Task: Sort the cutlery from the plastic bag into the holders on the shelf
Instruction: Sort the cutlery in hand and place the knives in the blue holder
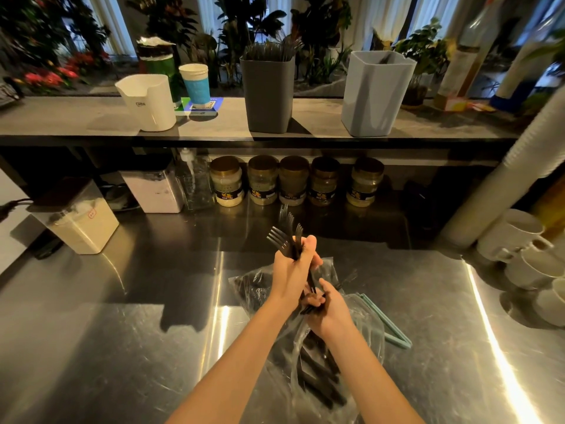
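While the light streaks across the brushed-steel table (122, 347), both hands are busy right at its middle: the left hand (290, 270) is wrapped round a bundle of black forks (279, 234) just below the tines, which fan upward, and the right hand (331, 310) grips the handle ends lower down. Under the wrists lies the clear plastic bag (363, 322), crumpled on the steel with more dark cutlery inside. Up on the grey shelf (61, 117) stand the holders: a white holder (146, 102) on the left, a dark grey holder (269, 93) packed with dark cutlery in the centre, and a pale blue holder (376, 93) with one dark piece poking up. The white one carries a small logo, too blurred to read for certain. Beneath the shelf, five gold-lidded jars (226, 182) line up, their dark labels too small to make out. White mugs (519, 234) are stacked at the right edge, and leafy plants (244, 19) fill the windowed room behind.
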Available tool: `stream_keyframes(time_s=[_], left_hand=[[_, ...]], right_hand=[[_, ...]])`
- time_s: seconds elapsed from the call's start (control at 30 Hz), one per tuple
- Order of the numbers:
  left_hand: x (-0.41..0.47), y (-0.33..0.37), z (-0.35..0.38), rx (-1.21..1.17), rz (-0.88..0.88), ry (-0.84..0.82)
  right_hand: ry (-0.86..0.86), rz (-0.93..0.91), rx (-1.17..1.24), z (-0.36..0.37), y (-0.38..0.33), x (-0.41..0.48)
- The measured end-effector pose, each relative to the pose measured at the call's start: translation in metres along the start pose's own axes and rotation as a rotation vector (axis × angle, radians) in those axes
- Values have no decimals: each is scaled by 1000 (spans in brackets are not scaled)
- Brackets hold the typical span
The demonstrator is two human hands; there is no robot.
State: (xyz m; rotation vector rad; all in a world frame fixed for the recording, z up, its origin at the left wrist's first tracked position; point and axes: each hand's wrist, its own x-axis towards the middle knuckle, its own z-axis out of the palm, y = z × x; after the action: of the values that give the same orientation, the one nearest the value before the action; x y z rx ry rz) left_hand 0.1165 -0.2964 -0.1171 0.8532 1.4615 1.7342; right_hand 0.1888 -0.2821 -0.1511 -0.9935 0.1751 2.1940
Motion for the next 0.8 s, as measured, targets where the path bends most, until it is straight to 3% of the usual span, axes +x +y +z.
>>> stream_keyframes(time_s=[0.1, 0.2, 0.33, 0.43, 0.53, 0.63, 0.8], left_hand=[[-1, 2, 2, -16, -52, 12], [-4, 9, 2, -26, 4, 34], [2, 28, 1, -42, 46, 76], [7, 37, 1, -68, 34, 70], [10, 33, -2, -38, 10, 38], [14, 26, -7, -65, -119, -9], [10, 27, -6, -171, -197, -36]], right_hand=[[32, -43, -40, 7, -2, -5], [53, -76, -133, 7, 3, -3], [-38, -81, -311, 1, 11, -6], [-139, -20, -286, 8, 14, -14], [-84, -43, -238, 13, 17, -13], [-33, -74, -144, 13, 17, -11], [-41, -122, -195, 10, 18, -12]])
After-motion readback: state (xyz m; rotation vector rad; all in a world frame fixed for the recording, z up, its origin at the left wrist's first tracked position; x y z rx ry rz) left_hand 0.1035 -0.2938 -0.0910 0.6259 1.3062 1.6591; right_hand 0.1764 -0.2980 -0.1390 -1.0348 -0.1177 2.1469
